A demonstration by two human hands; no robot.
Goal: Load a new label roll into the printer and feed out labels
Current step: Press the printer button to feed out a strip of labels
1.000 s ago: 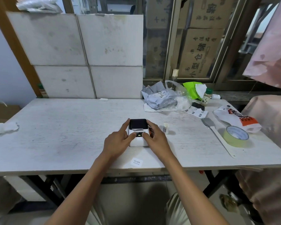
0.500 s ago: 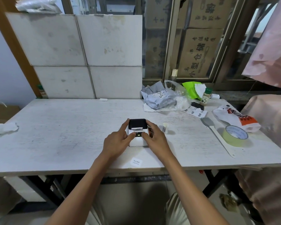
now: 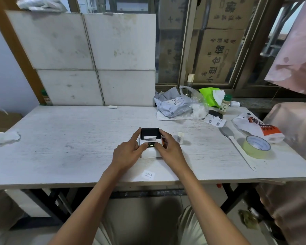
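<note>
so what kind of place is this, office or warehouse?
Looks like a makeshift storeroom or packing corner, not an office: stacked cardboard boxes behind the window, a worn white table with a tape roll and a mailer bag.

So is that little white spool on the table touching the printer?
Apart. The head view shows the small spool standing right of the printer, with the right hand and bare table between.

Count around one small white-and-black box printer point(image 3: 150, 144): two bare hands, left point(image 3: 128, 153) and right point(image 3: 170, 151), flanking; one printed white label point(image 3: 148, 174) in front; one small white roll point(image 3: 180, 137) right; one pale-green tape ring point(image 3: 257, 147) far right.
</note>
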